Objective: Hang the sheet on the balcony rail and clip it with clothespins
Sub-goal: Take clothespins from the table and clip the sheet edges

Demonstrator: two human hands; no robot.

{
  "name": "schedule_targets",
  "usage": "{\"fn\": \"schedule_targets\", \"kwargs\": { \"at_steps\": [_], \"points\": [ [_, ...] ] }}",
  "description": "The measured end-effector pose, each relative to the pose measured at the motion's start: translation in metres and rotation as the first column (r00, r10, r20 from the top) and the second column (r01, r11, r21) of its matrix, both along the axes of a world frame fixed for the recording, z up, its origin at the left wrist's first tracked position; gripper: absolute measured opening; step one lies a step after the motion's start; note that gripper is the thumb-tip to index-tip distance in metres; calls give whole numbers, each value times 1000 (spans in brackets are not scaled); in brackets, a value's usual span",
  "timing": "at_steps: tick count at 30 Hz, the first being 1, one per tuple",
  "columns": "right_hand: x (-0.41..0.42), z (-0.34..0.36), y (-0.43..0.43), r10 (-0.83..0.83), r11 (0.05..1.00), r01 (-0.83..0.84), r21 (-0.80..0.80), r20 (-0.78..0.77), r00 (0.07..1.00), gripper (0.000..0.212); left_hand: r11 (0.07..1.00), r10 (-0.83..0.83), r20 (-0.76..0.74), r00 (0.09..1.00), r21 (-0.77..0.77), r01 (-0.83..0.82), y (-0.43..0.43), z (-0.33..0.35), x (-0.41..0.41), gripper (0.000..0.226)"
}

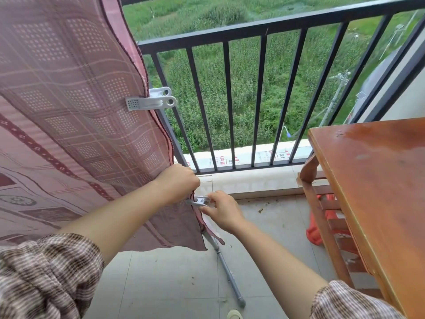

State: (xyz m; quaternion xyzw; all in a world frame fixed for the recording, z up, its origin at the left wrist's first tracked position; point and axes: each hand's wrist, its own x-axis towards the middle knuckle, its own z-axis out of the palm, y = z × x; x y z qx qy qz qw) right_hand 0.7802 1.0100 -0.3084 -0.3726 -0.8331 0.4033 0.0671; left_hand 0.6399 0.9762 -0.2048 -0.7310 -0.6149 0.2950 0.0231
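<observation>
A pink patterned sheet (76, 116) hangs down over the left part of the dark balcony rail (264, 28). One white clothespin (151, 101) is clamped on the sheet's right edge about halfway up. Lower down, my left hand (178, 180) grips that same edge near the bottom of the railing. Just right of it, my right hand (222, 209) pinches a second grey-white clothespin (199, 201) whose jaws sit at the sheet's edge.
A reddish wooden table (377, 180) fills the right side, with a wooden chair frame (322, 203) and an orange bag (314, 231) under it. A grey metal pole (227, 270) lies slanted on the tiled floor below the sheet's corner. Green fields lie beyond the bars.
</observation>
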Motion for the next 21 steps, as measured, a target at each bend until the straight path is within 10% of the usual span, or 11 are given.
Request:
{"fn": "schedule_targets", "kwargs": {
  "at_steps": [9, 21],
  "points": [
    [31, -4, 3, -80, 995, 79, -69, -16, 997, 60, 999, 39, 1, 999, 18, -39, 2, -4, 15, 17],
    [222, -11, 37, -498, 858, 512, -45, 169, 850, 41, 968, 194, 547, 814, 28, -250, 71, -82, 189, 28]
  ]
}}
